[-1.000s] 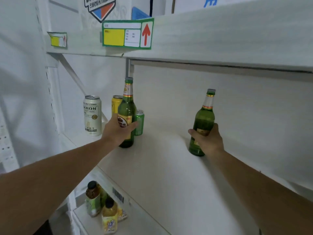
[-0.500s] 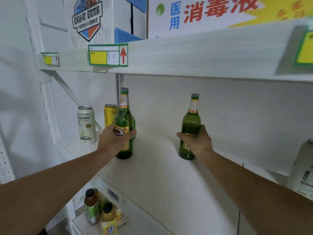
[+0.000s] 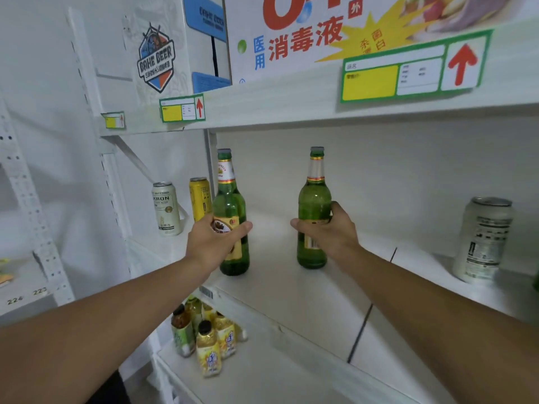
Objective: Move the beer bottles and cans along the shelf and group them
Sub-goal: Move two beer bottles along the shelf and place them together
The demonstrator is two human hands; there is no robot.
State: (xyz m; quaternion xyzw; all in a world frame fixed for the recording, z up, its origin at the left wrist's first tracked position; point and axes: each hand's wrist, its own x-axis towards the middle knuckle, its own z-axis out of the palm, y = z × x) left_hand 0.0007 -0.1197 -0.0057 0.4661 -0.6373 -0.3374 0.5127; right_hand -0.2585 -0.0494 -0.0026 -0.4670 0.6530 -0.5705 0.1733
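Observation:
Two green beer bottles stand upright on the white shelf (image 3: 291, 293). My left hand (image 3: 214, 242) grips the left bottle (image 3: 229, 199) around its label. The right bottle (image 3: 313, 199) is held at its lower body by my right hand (image 3: 329, 231). A gap of about one bottle width separates them. Behind the left bottle, at the shelf's left end, stand a white can (image 3: 165, 209) and a yellow can (image 3: 199, 198). A pale can (image 3: 482, 240) stands alone far to the right.
The upper shelf (image 3: 291, 103) with price tags hangs low over the bottle tops and carries boxes (image 3: 285, 33). Below, a lower shelf holds several yellow and green drink bottles (image 3: 207, 339). White uprights (image 3: 113, 199) bound the left side.
The right bottle has slid left along the shelf, closer to the left bottle. The view has shifted right, bringing the pale can into sight. The green can behind the left bottle is now hidden.

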